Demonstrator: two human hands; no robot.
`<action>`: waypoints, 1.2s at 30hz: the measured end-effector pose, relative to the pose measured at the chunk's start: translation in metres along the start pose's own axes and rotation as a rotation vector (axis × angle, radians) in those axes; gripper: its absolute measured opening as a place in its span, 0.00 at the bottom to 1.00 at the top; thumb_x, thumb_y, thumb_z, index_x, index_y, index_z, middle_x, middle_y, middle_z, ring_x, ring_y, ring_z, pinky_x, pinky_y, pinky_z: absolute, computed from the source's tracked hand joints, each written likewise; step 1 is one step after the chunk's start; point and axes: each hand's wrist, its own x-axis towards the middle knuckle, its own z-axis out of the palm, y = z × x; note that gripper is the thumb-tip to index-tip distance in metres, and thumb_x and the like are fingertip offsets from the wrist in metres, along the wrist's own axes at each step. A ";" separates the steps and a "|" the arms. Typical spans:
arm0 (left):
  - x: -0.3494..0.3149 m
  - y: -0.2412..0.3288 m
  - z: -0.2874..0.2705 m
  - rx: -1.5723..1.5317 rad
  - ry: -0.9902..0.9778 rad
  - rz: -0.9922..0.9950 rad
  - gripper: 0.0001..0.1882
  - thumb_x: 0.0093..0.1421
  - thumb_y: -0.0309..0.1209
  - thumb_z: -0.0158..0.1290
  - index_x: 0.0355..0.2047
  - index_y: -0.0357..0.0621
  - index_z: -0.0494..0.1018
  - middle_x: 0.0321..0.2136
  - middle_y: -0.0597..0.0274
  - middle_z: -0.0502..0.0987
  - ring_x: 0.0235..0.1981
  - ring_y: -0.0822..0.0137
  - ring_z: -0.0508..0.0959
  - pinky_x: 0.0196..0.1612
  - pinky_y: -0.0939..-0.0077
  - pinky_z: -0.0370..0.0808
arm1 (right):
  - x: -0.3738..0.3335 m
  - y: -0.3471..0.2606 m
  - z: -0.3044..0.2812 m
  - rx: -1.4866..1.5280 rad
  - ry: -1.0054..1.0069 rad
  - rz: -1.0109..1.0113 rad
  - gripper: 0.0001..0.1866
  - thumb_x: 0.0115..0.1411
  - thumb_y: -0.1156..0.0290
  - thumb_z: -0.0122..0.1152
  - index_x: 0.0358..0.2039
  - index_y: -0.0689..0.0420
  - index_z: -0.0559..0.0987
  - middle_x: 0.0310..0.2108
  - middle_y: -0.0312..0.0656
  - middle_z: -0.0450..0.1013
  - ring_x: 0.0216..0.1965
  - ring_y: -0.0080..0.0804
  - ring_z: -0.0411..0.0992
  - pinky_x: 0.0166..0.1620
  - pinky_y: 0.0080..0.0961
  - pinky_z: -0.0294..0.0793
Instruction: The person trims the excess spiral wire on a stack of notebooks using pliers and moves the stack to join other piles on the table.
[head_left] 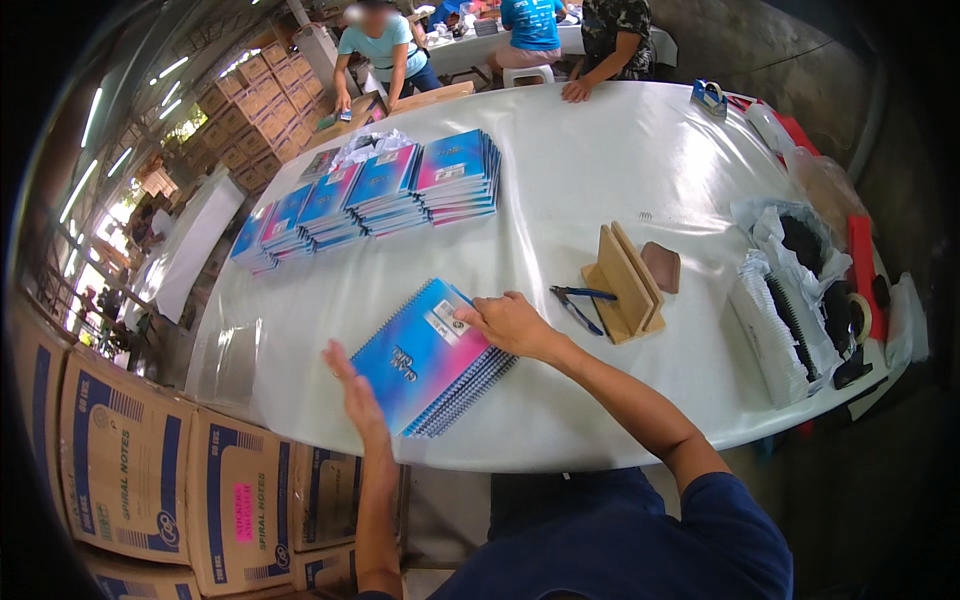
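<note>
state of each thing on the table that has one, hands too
Front stack of blue-and-pink spiral notebooks: closed, piled
Rear piles of blue-and-pink spiral notebooks: closed, in a row
Blue-handled metal pliers: handles spread
Light-brown wooden stand: upright
Crumpled white wrapping: open, black contents showing
Blue tape dispenser: upright
Left hand: open, beside the front stack
Right hand: curled on that stack
</note>
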 end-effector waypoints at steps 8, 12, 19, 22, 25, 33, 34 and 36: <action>0.002 0.015 0.014 -0.226 0.024 -0.125 0.30 0.70 0.41 0.35 0.66 0.35 0.49 0.68 0.51 0.47 0.70 0.59 0.41 0.69 0.67 0.37 | -0.011 -0.006 -0.012 0.116 -0.059 0.057 0.35 0.66 0.43 0.38 0.32 0.67 0.76 0.29 0.59 0.76 0.35 0.56 0.74 0.47 0.45 0.69; -0.008 0.024 0.017 -0.304 0.427 -0.205 0.33 0.70 0.45 0.35 0.66 0.33 0.47 0.68 0.52 0.46 0.69 0.61 0.45 0.68 0.70 0.40 | -0.007 0.027 -0.020 0.395 -0.029 0.120 0.45 0.64 0.35 0.30 0.43 0.71 0.75 0.35 0.65 0.74 0.41 0.53 0.74 0.49 0.41 0.70; -0.067 -0.016 0.037 -0.956 0.375 -0.758 0.32 0.69 0.51 0.36 0.64 0.41 0.56 0.61 0.59 0.63 0.60 0.62 0.64 0.61 0.68 0.61 | 0.001 0.072 -0.027 0.803 -0.443 0.305 0.59 0.56 0.25 0.18 0.55 0.77 0.66 0.49 0.62 0.71 0.53 0.45 0.71 0.60 0.30 0.66; -0.073 -0.026 0.039 -0.964 0.349 -0.825 0.30 0.68 0.51 0.36 0.62 0.44 0.59 0.57 0.62 0.66 0.57 0.63 0.68 0.58 0.67 0.65 | 0.014 0.093 -0.014 0.857 -0.636 0.287 0.60 0.56 0.24 0.19 0.57 0.77 0.63 0.49 0.61 0.71 0.53 0.44 0.71 0.60 0.29 0.65; -0.076 -0.040 0.033 -0.979 0.299 -0.865 0.29 0.68 0.51 0.36 0.62 0.46 0.59 0.58 0.62 0.66 0.57 0.63 0.68 0.57 0.66 0.66 | 0.028 0.104 -0.007 0.963 -0.756 0.282 0.60 0.55 0.24 0.20 0.58 0.77 0.61 0.45 0.54 0.73 0.50 0.39 0.72 0.58 0.28 0.66; -0.071 -0.029 0.033 -1.013 0.239 -0.900 0.32 0.68 0.54 0.35 0.63 0.45 0.58 0.58 0.62 0.65 0.58 0.63 0.66 0.60 0.67 0.61 | 0.020 0.082 -0.014 1.001 -0.760 0.276 0.55 0.57 0.26 0.24 0.53 0.72 0.69 0.36 0.37 0.72 0.30 0.20 0.64 0.44 0.19 0.69; -0.071 -0.031 0.036 -0.996 0.216 -0.877 0.33 0.68 0.55 0.35 0.63 0.44 0.58 0.58 0.62 0.65 0.58 0.63 0.66 0.60 0.67 0.61 | 0.019 0.081 -0.018 1.010 -0.731 0.286 0.54 0.58 0.26 0.24 0.53 0.71 0.70 0.36 0.36 0.72 0.30 0.20 0.64 0.44 0.19 0.69; -0.070 -0.035 0.039 -0.961 0.174 -0.831 0.34 0.68 0.56 0.35 0.63 0.43 0.58 0.59 0.63 0.64 0.58 0.64 0.66 0.60 0.67 0.62 | 0.017 0.079 -0.021 1.029 -0.675 0.306 0.52 0.59 0.27 0.25 0.51 0.69 0.73 0.36 0.35 0.72 0.30 0.19 0.63 0.42 0.17 0.68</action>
